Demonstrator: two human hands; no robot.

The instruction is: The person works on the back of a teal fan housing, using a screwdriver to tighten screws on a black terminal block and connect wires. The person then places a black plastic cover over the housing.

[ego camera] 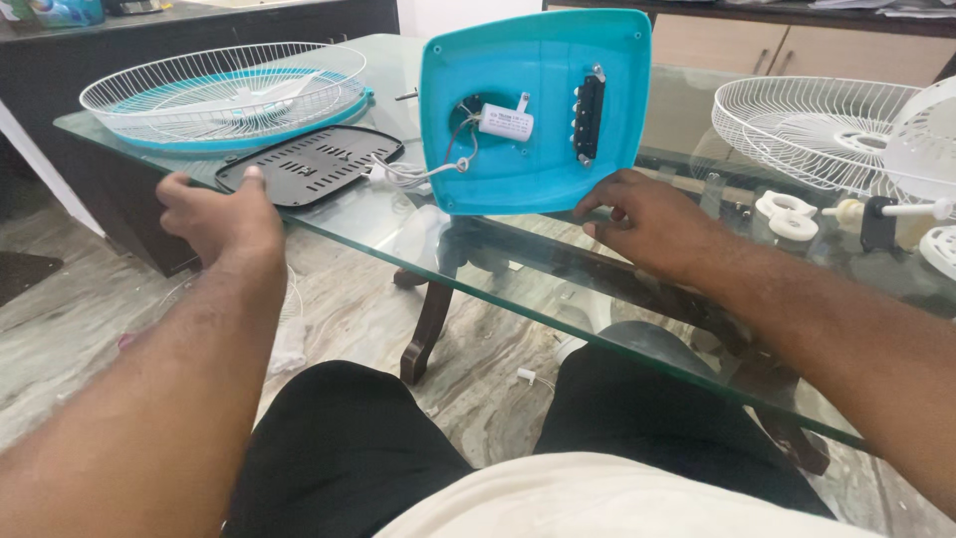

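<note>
While the whole scene is viewed from above the seated person's lap, the items are listed as follows.

Desk: a glass-topped desk (398, 254) on dark wooden legs is seen, with a marbled floor visible through and beneath it.

Fan base: a turquoise plastic fan base (538, 110) is stood on its edge near the middle of the desk, its hollow underside turned toward the camera.

Fittings in base: a small white cylindrical capacitor (506, 124) with red and white leads, and a black switch block (588, 117), are seen fixed inside the base.

Right hand: the right hand (647, 219) is laid at the lower right corner of the fan base; its grip is loose, the fingertips curled against the bottom edge and the glass, with nothing enclosed.

Left hand: the left hand (221, 214) is held above the near left edge of the desk; its grip is half closed and empty, the thumb raised just short of the black cover plate.

Cover plate: a black slotted cover plate (309, 164) is laid flat, left of the fan base.

Cable: a white cable (403, 174) is bundled between the plate and the base.

Left guard: a white wire fan guard (224, 90) with a turquoise rim is laid at the far left of the desk.

Right guard: a second white wire guard (812, 125) is laid at the far right.

Small parts: white rings (787, 211) and a black knob (876, 221) are set near the right guard.
</note>
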